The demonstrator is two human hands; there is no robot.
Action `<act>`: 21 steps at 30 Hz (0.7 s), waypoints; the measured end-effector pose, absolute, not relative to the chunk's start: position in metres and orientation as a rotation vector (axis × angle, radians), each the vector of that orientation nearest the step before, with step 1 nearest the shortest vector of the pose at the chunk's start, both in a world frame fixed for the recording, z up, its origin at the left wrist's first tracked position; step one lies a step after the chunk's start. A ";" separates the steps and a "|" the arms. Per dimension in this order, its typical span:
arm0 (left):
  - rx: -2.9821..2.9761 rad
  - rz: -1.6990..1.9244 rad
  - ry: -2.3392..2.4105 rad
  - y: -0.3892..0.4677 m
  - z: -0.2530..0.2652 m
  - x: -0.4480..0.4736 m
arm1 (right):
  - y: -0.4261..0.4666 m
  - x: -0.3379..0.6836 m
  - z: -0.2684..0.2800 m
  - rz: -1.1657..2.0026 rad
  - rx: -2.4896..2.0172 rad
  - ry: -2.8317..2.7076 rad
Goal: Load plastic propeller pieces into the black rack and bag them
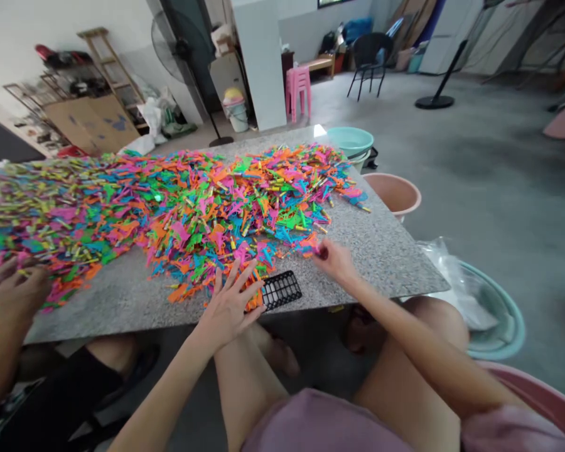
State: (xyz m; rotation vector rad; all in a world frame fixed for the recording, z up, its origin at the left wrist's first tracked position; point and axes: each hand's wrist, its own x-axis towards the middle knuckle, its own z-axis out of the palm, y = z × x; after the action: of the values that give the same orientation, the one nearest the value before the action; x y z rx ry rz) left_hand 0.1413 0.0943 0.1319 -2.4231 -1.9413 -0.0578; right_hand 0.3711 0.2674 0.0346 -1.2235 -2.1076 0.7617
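Now | basin [514, 317]: plastic bag [471, 300] | left fingers [245, 276] apart at tray [285, 287] | right fingers [328, 250] clamp pink piece [317, 251]

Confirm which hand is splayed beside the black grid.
The wearer's left hand: its fingers spread over small bright plastic pieces, at the black plastic grid's left end. The wearer's right hand is curled; the co-worker's hands are far left.

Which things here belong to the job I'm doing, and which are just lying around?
Apparently part of it:
colourful plastic pieces
black plastic grid by your left hand
speckled tabletop

Seemingly just around:
pink stools
black chair
standing fan
wooden ladder
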 end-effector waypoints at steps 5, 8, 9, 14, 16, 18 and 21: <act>-2.443 -0.071 -1.972 0.095 0.133 0.143 | 0.168 0.325 0.014 1.543 -0.868 -1.768; -2.445 -0.089 -1.967 0.095 0.133 0.143 | 0.152 0.308 0.013 1.354 -0.936 -1.964; -2.444 -0.094 -1.965 0.094 0.132 0.143 | 0.152 0.305 0.015 1.239 -0.966 -2.054; -2.432 -0.115 -1.981 0.094 0.132 0.144 | 0.160 0.299 0.035 0.995 -1.043 -2.403; -2.438 -0.131 -2.007 0.094 0.135 0.144 | 0.160 0.294 0.046 0.985 -1.115 -2.521; -2.462 -0.146 -2.035 0.096 0.138 0.146 | 0.158 0.286 0.055 0.968 -1.170 -2.617; -2.458 -0.163 -2.026 0.098 0.137 0.148 | 0.156 0.277 0.060 0.952 -1.159 -2.691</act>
State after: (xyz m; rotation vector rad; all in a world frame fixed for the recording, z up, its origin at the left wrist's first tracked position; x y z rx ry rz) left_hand 0.1483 0.0979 0.1374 -2.4581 -2.0258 -0.1630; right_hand 0.2766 0.1565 0.0598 -1.1591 -2.6911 0.9515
